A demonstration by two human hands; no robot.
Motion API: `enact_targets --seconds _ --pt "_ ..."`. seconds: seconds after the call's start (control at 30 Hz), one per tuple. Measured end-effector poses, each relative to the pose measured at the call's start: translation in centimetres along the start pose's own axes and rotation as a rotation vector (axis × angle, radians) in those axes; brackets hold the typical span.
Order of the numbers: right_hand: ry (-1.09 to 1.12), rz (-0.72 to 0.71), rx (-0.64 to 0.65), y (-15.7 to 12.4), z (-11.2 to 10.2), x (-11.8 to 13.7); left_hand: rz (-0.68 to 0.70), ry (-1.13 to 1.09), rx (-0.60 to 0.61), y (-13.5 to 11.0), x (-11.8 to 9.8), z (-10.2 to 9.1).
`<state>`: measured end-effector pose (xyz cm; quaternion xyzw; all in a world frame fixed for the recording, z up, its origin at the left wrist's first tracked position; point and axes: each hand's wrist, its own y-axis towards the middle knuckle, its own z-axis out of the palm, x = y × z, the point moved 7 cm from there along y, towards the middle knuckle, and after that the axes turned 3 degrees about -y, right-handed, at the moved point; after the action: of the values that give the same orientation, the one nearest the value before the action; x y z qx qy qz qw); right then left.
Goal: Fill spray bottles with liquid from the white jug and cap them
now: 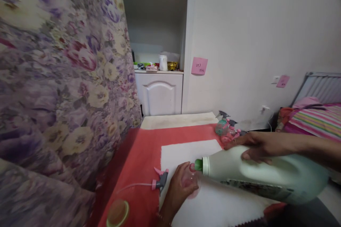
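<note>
My left hand (178,188) is wrapped round a small clear pink spray bottle (194,194) without its top, upright over the white cloth. My right hand (262,146) grips a large pale green jug (237,168) by its upper side. The jug lies tilted almost level, and its green spout (198,165) meets or hovers at the small bottle's mouth; I cannot tell if they touch. Whether liquid is flowing does not show. Left of my left hand, a grey and pink spray trigger (160,181) with a thin tube lies on the red cover.
A round cap with a green rim (117,213) lies at the near left. Several spray bottles (222,125) stand at the table's far right corner. Under my hands are a white cloth (183,152) and red cover (141,149). A floral curtain (66,88) hangs along the left.
</note>
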<state>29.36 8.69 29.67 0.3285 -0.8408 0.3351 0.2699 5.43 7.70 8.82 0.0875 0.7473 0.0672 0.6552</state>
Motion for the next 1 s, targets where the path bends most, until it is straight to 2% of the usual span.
enact_targets --seconds 0.4,1.0 --pt "-0.047 0.040 0.022 -0.1 -0.5 0.5 -0.007 0.034 0.013 -0.1 -0.9 0.1" --pt "-0.055 0.029 0.046 0.3 -0.6 1.5 -0.005 0.051 0.022 0.0 -0.4 0.2"
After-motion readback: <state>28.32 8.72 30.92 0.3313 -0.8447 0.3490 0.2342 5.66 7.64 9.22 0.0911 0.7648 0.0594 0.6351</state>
